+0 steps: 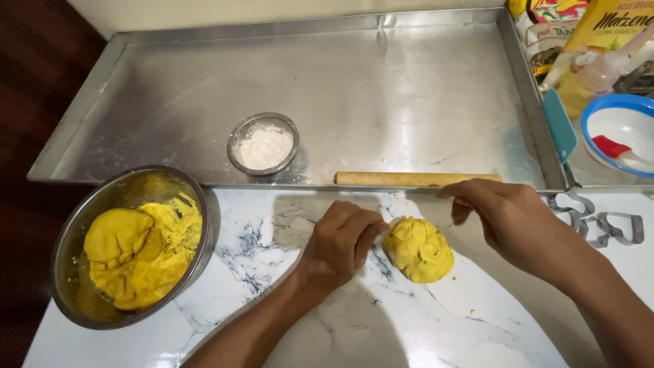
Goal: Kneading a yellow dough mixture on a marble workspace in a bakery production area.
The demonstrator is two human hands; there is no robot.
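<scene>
A lump of yellow dough [419,249] lies on the white marble counter [422,327]. My left hand [340,242] rests just to its left with fingers curled, fingertips touching the dough's edge. My right hand [504,215] hovers at the dough's upper right, fingers bent and apart, holding nothing, close to the wooden rolling pin [409,178] that lies along the front lip of the big metal tray [170,82]. A small steel bowl of white flour [263,144] stands in the tray.
A large steel bowl [78,228] with more yellow dough [139,249] sits at the left. Metal cookie cutters [603,223] lie at the right. Behind them are a blue-rimmed bowl [620,126], a teal scraper [560,126], a bottle and packets.
</scene>
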